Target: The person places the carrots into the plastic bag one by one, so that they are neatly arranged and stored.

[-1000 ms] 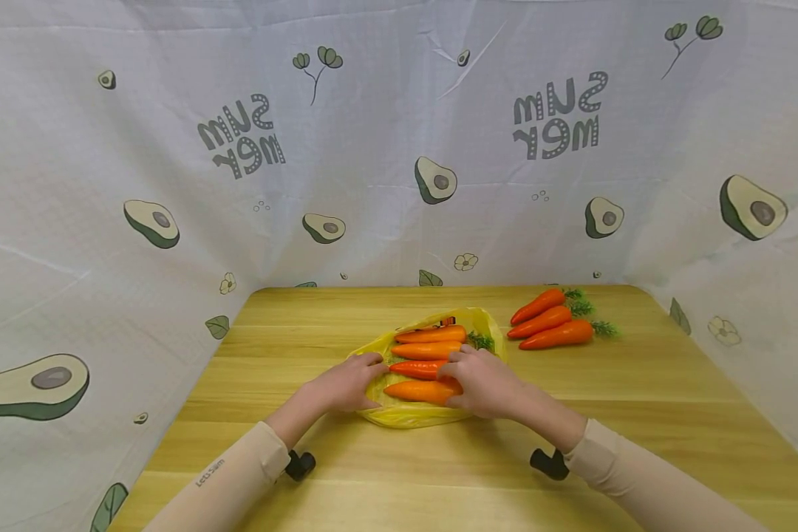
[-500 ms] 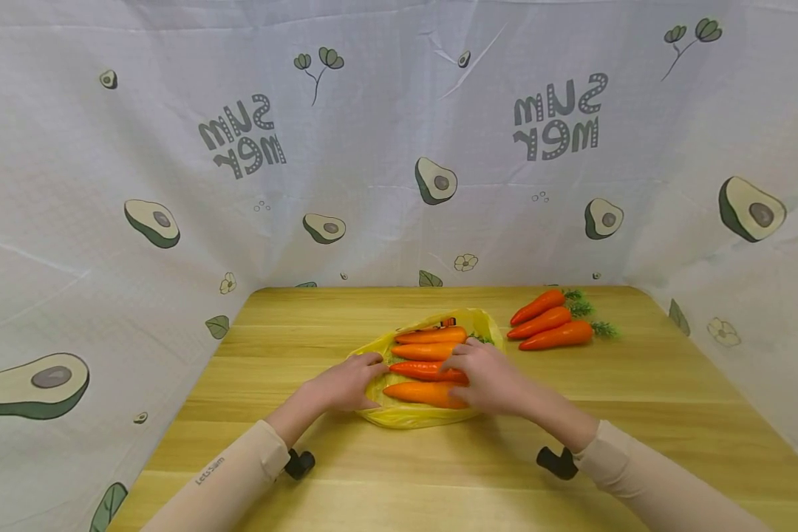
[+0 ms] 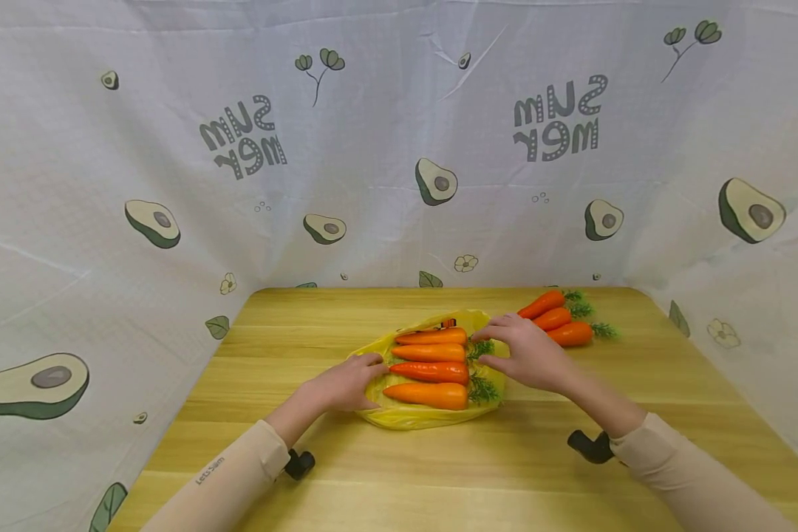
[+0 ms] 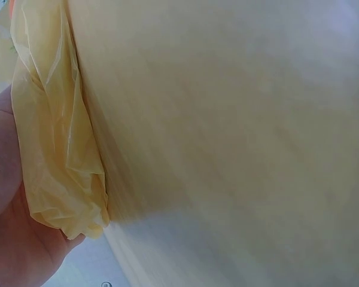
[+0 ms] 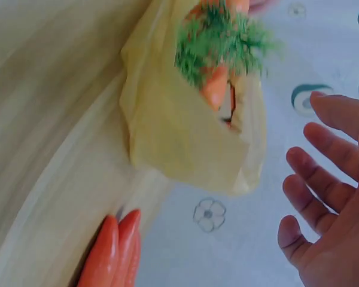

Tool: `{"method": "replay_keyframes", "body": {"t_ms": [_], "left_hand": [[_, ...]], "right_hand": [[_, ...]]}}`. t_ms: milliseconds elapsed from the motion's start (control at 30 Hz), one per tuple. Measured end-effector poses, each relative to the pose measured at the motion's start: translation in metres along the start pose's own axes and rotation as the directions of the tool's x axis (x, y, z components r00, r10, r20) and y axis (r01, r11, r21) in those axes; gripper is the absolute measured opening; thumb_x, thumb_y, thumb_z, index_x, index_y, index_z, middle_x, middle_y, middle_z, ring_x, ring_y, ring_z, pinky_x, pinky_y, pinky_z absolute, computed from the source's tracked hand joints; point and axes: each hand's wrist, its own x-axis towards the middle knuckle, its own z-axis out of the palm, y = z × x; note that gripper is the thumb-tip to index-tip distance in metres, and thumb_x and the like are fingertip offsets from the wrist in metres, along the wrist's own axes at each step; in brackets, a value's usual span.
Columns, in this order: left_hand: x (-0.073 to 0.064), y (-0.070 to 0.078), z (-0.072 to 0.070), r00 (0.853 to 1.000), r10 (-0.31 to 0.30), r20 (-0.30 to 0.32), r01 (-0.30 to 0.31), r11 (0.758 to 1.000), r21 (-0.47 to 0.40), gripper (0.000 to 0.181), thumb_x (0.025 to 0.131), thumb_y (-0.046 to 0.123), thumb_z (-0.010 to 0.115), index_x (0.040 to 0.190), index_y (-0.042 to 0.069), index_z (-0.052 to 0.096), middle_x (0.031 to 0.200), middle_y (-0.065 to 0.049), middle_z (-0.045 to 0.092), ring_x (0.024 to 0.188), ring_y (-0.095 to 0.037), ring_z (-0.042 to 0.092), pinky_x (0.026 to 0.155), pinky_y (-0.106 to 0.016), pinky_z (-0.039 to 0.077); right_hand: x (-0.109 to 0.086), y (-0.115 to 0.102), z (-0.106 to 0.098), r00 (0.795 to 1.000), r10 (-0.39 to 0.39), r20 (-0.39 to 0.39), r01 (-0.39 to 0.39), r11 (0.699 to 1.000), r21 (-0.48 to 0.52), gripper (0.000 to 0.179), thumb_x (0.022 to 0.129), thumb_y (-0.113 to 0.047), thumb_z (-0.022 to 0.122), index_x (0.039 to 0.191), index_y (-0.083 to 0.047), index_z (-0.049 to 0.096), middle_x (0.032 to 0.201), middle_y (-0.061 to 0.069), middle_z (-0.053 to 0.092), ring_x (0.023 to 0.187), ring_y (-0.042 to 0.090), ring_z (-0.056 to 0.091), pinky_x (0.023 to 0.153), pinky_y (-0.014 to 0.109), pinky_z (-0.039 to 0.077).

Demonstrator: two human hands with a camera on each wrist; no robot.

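A yellow plastic bag lies spread on the wooden table, its opening facing up. Several carrots with green tops lie side by side in it, tips to the left. My left hand grips the bag's left edge; in the left wrist view the crumpled plastic lies against the palm, and the fingertips are partly hidden. Over the bag's right end, near the leafy tops, my right hand is held with spread fingers and nothing in them. The right wrist view shows those fingers apart from the bag.
Three more carrots lie on the table at the back right, partly covered by the right hand. Behind the table hangs a white cloth printed with avocados, and it also runs along both sides.
My right hand has lifted off the carrots in the bag and moved right, uncovering their thick ends and green tops. The left hand stays at the bag's edge.
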Motion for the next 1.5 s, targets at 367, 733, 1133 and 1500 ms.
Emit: {"method": "replay_keyframes", "body": {"t_ms": [367, 733, 1133, 1500], "left_hand": [[-0.002, 0.0, 0.0, 1.0, -0.014, 0.006, 0.014, 1.0, -0.009, 0.071, 0.089, 0.044, 0.076, 0.146, 0.011, 0.052, 0.153, -0.013, 0.044, 0.142, -0.03, 0.043, 0.121, -0.051, 0.032], [0.0, -0.001, 0.001, 1.0, -0.01, 0.001, 0.01, 1.0, -0.013, 0.07, 0.088, 0.044, 0.077, 0.146, 0.011, 0.053, 0.153, -0.013, 0.045, 0.142, -0.03, 0.043, 0.121, -0.051, 0.032], [0.001, 0.0, 0.001, 1.0, -0.007, -0.001, 0.007, 1.0, -0.003, 0.071, 0.088, 0.044, 0.077, 0.146, 0.011, 0.053, 0.153, -0.012, 0.045, 0.141, -0.03, 0.044, 0.121, -0.051, 0.032], [0.0, 0.0, 0.001, 1.0, -0.007, 0.006, 0.007, 1.0, 0.001, 0.072, 0.088, 0.045, 0.076, 0.147, 0.011, 0.052, 0.153, -0.012, 0.045, 0.141, -0.031, 0.045, 0.121, -0.051, 0.032]], "right_hand": [[-0.012, 0.042, -0.027, 0.997, 0.07, -0.023, -0.069, 0.997, 0.024, 0.028, 0.089, -0.022, 0.078, 0.116, -0.013, 0.074, 0.118, 0.009, 0.068, 0.112, 0.034, 0.058, 0.092, 0.056, 0.051], [-0.023, 0.088, -0.033, 0.994, 0.111, -0.023, -0.11, 0.992, 0.066, 0.03, 0.089, -0.019, 0.077, 0.118, -0.015, 0.073, 0.116, 0.009, 0.07, 0.111, 0.036, 0.059, 0.093, 0.056, 0.044], [-0.039, 0.13, -0.028, 0.964, 0.26, 0.057, -0.263, 0.963, 0.06, 0.058, 0.091, -0.045, 0.072, 0.129, -0.001, 0.066, 0.132, 0.029, 0.061, 0.124, 0.052, 0.051, 0.1, 0.069, 0.041], [-0.048, 0.158, -0.026, 0.942, 0.323, 0.095, -0.324, 0.946, 0.0, 0.062, 0.089, -0.037, 0.076, 0.134, 0.004, 0.059, 0.14, 0.04, 0.047, 0.128, 0.06, 0.038, 0.104, 0.076, 0.031]]}}
